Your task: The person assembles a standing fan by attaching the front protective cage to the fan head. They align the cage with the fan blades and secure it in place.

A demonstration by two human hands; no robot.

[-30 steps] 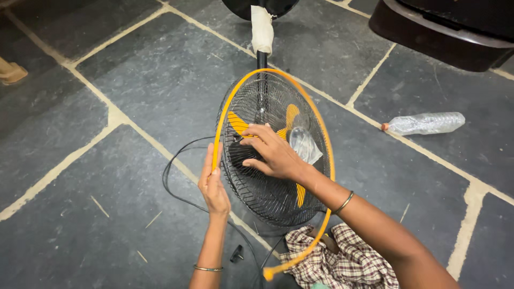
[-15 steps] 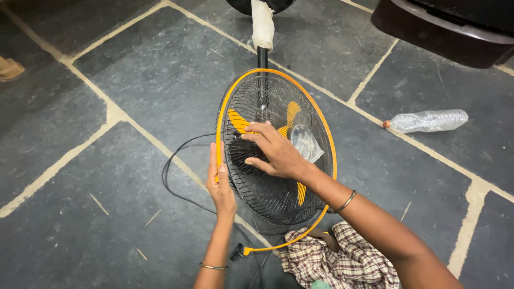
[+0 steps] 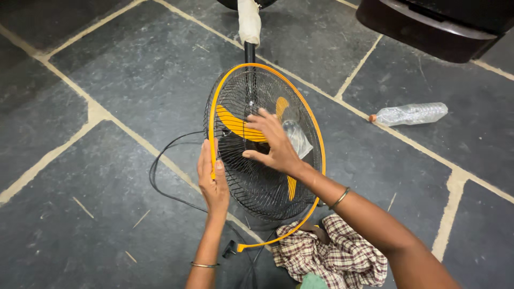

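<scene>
Gripping orange rim (image 3: 225, 72), hands (image 3: 213, 179) steady fan grille (image 3: 257, 187).

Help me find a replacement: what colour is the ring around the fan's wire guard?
Orange ring, seen in the head view.

orange ring (image 3: 317, 140) now seated around fan guard (image 3: 257, 182), its loose end (image 3: 242, 248) swung left, left hand (image 3: 212, 179) slid down the rim

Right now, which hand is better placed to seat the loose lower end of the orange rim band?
Probably the left hand: it already grips the orange rim band, nearer its loose end. The right hand lies flat on the fan grille.
</scene>
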